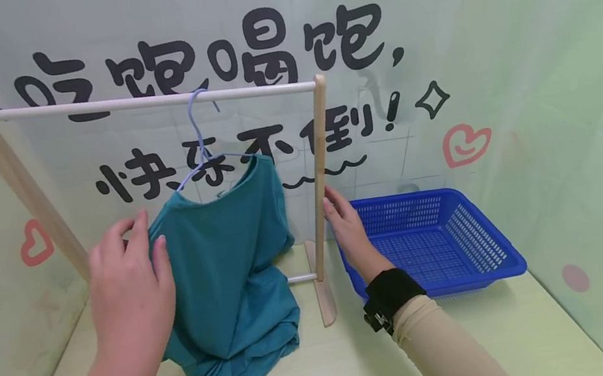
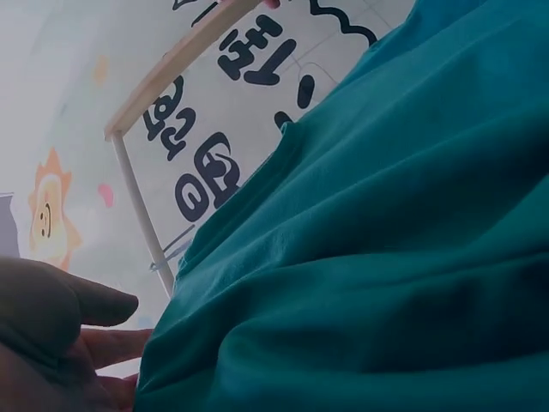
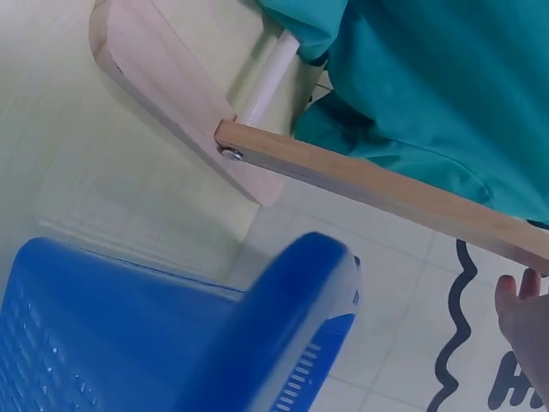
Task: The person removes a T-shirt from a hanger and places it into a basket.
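Observation:
A teal shirt hangs on a thin light-purple hanger, whose hook sits over the rack's white top rod. Its lower part lies bunched on the table. My left hand is at the shirt's left edge; the left wrist view shows the thumb apart from the cloth, with the other fingers partly hidden behind its edge. My right hand is beside the rack's right wooden post, fingertips right at it. No object shows in the right palm.
A blue plastic basket stands right of the rack, partly behind my right forearm. The rack's other wooden post rises at left, and its right foot rests on the pale table. Behind hangs a printed backdrop.

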{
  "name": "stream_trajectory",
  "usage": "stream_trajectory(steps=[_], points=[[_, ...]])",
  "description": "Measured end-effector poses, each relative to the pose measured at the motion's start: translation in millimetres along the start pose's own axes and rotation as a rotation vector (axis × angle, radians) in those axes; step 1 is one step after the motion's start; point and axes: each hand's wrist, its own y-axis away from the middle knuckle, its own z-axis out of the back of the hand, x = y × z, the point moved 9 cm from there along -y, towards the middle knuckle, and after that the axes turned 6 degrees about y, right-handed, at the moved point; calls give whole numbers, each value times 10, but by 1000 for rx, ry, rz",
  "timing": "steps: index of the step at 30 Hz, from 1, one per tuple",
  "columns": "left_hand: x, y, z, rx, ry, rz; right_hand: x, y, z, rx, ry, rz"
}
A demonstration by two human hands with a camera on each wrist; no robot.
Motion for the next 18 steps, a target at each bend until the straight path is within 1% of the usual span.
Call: stream_trajectory(steps=[5, 10, 13, 18], points=[[78, -10, -40, 46, 22, 45, 25, 11, -40, 3, 5, 25], [134, -34, -47, 73, 29, 78, 25, 9, -37, -8, 0, 7], [151, -45, -47, 72, 35, 83, 41, 18, -31, -2, -17, -13], [191, -39, -44, 48, 68, 96, 190, 102, -39, 22, -15, -40]])
